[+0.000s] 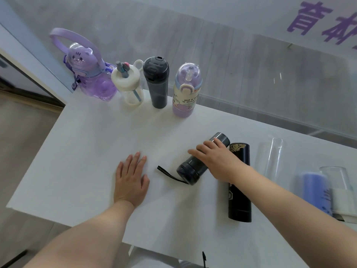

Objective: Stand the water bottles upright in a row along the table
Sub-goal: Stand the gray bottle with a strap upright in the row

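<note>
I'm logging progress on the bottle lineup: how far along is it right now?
Done: four stand upright along the far edge, namely the purple cat bottle, white-lid straw bottle, dark grey bottle and lilac bottle. In hand: the right hand rests on a lying grey strap bottle; the left hand lies flat. Left: black flask, clear glass, blue bottle.

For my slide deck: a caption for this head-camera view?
Right hand on a lying grey bottle; four bottles upright along the table.

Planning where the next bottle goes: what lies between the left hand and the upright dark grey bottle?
Nothing: the head view shows bare white table from the left hand up to the dark grey bottle.
</note>
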